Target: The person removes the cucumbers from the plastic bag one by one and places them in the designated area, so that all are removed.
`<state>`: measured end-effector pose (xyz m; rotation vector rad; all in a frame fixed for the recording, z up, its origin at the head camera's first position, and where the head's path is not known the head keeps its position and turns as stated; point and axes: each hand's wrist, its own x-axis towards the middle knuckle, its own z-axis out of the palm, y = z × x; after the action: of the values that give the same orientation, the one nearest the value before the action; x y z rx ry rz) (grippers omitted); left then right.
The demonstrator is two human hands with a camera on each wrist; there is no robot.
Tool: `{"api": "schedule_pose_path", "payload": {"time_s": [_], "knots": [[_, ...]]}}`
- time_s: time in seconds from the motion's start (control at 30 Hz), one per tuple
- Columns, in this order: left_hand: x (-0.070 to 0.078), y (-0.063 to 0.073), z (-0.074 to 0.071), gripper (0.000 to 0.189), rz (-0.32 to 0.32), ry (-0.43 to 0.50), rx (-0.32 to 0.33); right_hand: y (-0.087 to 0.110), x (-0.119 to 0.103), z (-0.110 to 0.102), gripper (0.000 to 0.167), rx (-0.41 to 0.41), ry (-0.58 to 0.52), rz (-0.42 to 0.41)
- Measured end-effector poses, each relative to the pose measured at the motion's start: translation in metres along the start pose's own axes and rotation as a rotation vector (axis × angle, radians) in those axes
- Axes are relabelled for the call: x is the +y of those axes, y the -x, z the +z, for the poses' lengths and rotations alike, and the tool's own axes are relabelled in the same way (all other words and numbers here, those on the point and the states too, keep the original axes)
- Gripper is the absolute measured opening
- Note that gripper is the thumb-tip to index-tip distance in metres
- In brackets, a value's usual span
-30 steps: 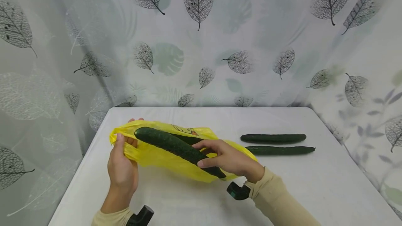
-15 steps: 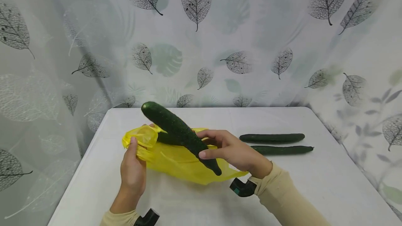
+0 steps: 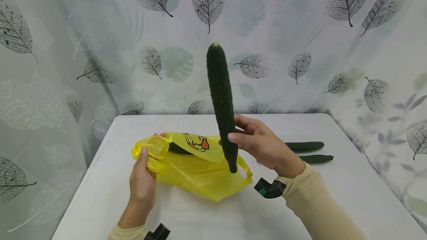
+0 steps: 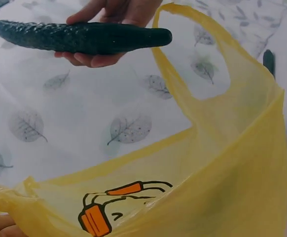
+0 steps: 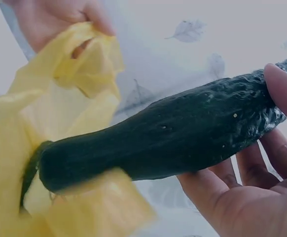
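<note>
Clearly, the right hand [image 3: 263,143] pinches the held cucumber [image 3: 221,95] near its narrow lower end, thumb on the near side and fingers behind. The cucumber stands almost upright in the air, rounded end up and leaning slightly left, its narrow tip in front of the yellow bag [image 3: 197,177]; whether they touch, I cannot tell. The left hand [image 3: 143,184] grips the gathered left end of that bag, thumb in front, fingers mostly hidden. A dark green cucumber [image 3: 180,149] shows in the bag's opening, beside an orange-and-black cartoon print [image 3: 197,143]. Beyond the right hand, two cucumbers [image 3: 305,146] lie side by side on the white surface [image 3: 186,221], partly hidden by that hand. Behind hangs a leaf-patterned curtain [image 3: 267,17].
</note>
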<state>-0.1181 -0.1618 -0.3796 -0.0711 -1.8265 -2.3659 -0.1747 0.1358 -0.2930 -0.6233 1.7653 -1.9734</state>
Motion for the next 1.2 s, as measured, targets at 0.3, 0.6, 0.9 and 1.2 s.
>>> {"api": "schedule_pose_path", "payload": {"time_s": [0.3, 0.6, 0.9, 1.2], "knots": [[-0.002, 0.001, 0.002, 0.065, 0.011, 0.002, -0.008, 0.004, -0.016, -0.021, 0.044, 0.107, 0.014, -0.003], [-0.004, 0.002, 0.003, 0.064, 0.016, -0.013, -0.001, 0.015, -0.023, -0.050, 0.035, 0.141, -0.048, -0.082], [-0.004, 0.003, 0.003, 0.064, 0.021, -0.008, -0.005, 0.030, -0.029, -0.068, 0.035, 0.146, -0.223, -0.097], [-0.006, 0.003, 0.005, 0.064, 0.034, -0.013, -0.013, 0.050, -0.029, -0.090, 0.037, 0.181, -0.299, -0.112]]}}
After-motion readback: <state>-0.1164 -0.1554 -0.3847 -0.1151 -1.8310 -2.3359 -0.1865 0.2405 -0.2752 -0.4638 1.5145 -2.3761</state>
